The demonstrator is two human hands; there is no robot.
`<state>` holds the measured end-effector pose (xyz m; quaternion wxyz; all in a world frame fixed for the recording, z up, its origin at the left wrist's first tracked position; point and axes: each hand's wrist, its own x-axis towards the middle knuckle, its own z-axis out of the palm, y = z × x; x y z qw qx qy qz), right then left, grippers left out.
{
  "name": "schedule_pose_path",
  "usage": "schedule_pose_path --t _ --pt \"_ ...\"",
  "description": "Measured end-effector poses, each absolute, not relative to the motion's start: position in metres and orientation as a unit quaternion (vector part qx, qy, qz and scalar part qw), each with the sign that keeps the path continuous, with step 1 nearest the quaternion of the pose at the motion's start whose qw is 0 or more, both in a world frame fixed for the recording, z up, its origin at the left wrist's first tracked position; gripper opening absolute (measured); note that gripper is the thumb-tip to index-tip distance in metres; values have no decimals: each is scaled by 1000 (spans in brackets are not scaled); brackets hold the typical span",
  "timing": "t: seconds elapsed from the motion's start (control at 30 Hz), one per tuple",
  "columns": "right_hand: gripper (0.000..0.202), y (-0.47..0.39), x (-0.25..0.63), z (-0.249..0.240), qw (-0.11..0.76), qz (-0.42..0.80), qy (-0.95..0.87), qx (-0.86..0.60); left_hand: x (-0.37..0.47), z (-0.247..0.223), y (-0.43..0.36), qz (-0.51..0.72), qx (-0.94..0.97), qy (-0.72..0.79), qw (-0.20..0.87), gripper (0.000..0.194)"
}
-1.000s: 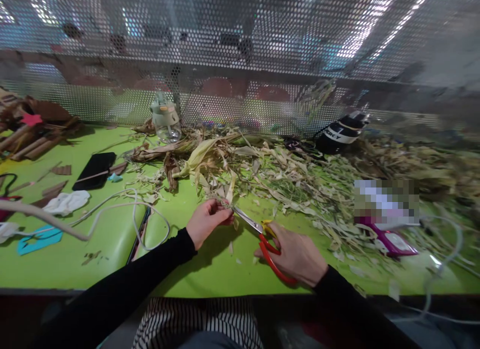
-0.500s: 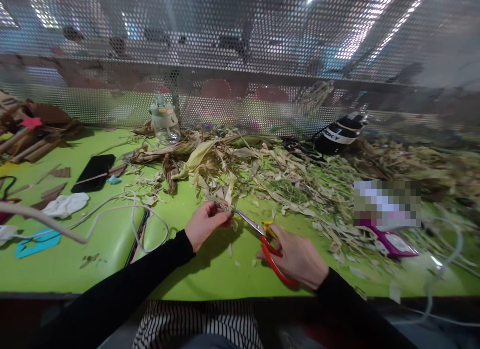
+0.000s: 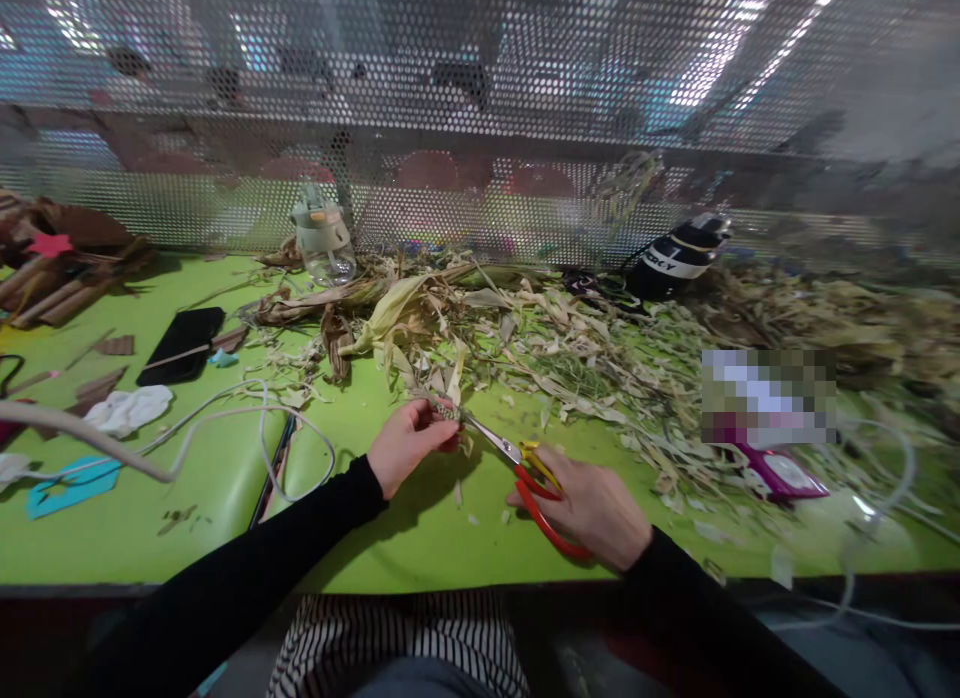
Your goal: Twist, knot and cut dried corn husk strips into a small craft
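Observation:
My left hand [image 3: 405, 446] pinches a small braided piece of dried corn husk [image 3: 448, 411], with loose strips standing up from it. A pair of scissors [image 3: 541, 508] with red and yellow handles is in my right hand [image 3: 604, 508]. Its metal blades point left and reach the right end of the braid; whether they touch or cut it is too small to tell. Just beyond my hands lies a pale yellow-green corn husk [image 3: 394, 313], in a heap of dry husk strips [image 3: 592, 378].
A clear bottle [image 3: 324, 243] and a black bottle [image 3: 679, 258] stand near the perforated metal screen [image 3: 450, 108]. At left lie a black phone [image 3: 180, 346], a white cable [image 3: 225, 415], crumpled tissue [image 3: 129, 410] and a blue tag [image 3: 71, 486]. A magenta object [image 3: 784, 470] lies right.
The whole view has shifted slightly. Both hands keep nearly the same pose, with the scissor blades still at the braid's end.

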<state>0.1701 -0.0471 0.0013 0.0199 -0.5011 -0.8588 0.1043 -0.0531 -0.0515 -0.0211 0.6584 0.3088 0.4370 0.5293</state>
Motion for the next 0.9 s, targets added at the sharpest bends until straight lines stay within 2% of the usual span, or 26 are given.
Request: schedule_pose_path --t 0.33,0.6,0.67,0.8,0.9 --pt "33 -54 174 -1 20 128 -856 -501 -55 -21 -51 546 296 401 673 37" --pt "40 -63 166 2 64 214 -835 -503 -55 -24 -51 574 332 422 618 34" --pt "44 -66 164 9 68 276 -818 -499 -54 -24 -51 601 347 426 580 31" --pt "54 -75 166 19 80 539 -717 -434 -59 -19 -50 653 399 431 477 24" --pt "63 -83 166 14 98 655 -640 -389 -71 -9 -53 639 521 462 327 14"
